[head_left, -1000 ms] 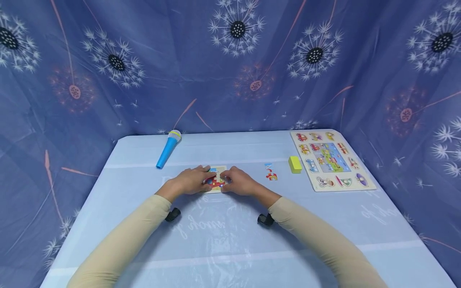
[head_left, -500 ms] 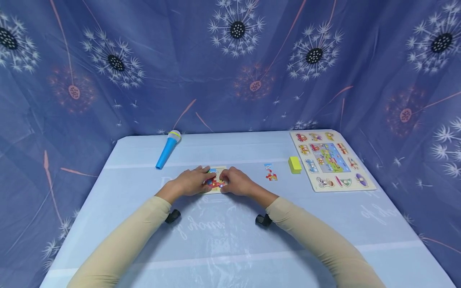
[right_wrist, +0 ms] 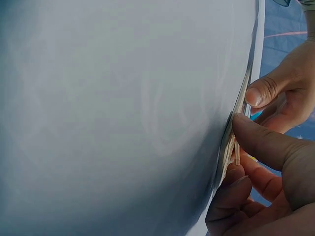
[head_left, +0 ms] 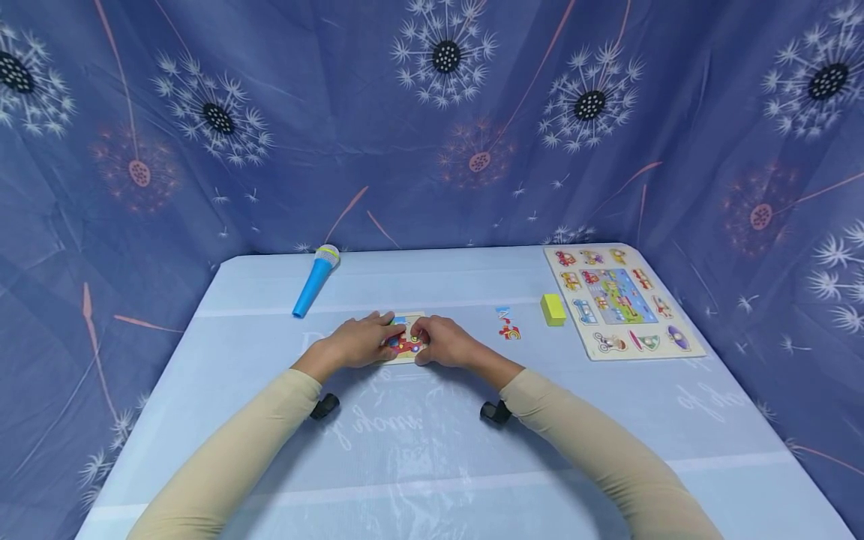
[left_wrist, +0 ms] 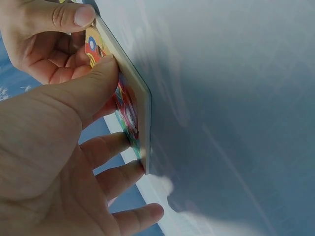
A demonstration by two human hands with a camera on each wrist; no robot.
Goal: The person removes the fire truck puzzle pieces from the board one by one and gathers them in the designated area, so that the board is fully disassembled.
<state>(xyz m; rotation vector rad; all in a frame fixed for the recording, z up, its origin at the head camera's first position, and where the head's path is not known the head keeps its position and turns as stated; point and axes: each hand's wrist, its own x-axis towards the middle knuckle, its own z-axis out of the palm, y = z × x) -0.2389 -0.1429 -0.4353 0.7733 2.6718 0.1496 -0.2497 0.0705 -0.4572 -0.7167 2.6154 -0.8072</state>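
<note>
A small wooden jigsaw puzzle (head_left: pixel 408 348), with a red vehicle picture and a pale border, lies on the table between the hands. My left hand (head_left: pixel 358 341) lies over its left side, thumb pressing the picture and other fingers spread straight along the edge in the left wrist view. From the right, my right hand (head_left: pixel 447 342) reaches in with curled fingers. Its thumb and index finger pinch a thin puzzle piece (right_wrist: pixel 237 154) at the board, seen nearly edge-on in the right wrist view. The fingers hide much of the picture.
Loose blue and red puzzle pieces (head_left: pixel 510 331) lie right of the hands. Beyond them are a yellow block (head_left: pixel 553 309) and a large picture board (head_left: pixel 597 346). A blue toy microphone (head_left: pixel 314 283) lies at back left. A patterned curtain (head_left: pixel 378 135) encloses the table.
The right hand has shifted very slightly left over the puzzle, its fingers drawing closer together. My left hand keeps its place, and the other objects stay put.
</note>
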